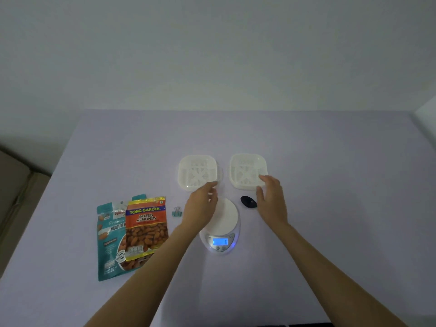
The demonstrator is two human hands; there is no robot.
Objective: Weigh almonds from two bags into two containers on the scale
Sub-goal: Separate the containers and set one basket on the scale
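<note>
Two white square slotted containers stand side by side at mid-table, the left container (197, 171) and the right container (246, 167). In front of them sits a white round scale (224, 220), its blue display lit. A teal almond bag (109, 241) lies at the left, partly under an orange salted-almonds bag (146, 228). My left hand (203, 205) reaches over the scale, its slightly blurred fingertips at the left container's near right corner. My right hand (271, 197) pinches the right container's near right edge, fingers over the rim and thumb on the front wall.
A small teal binder clip (176, 211) lies between the bags and the scale. A black spoon (248, 201) rests right of the scale, just under my right hand. The lilac table (330, 185) ends at a wall behind; its left edge drops off beside a sofa.
</note>
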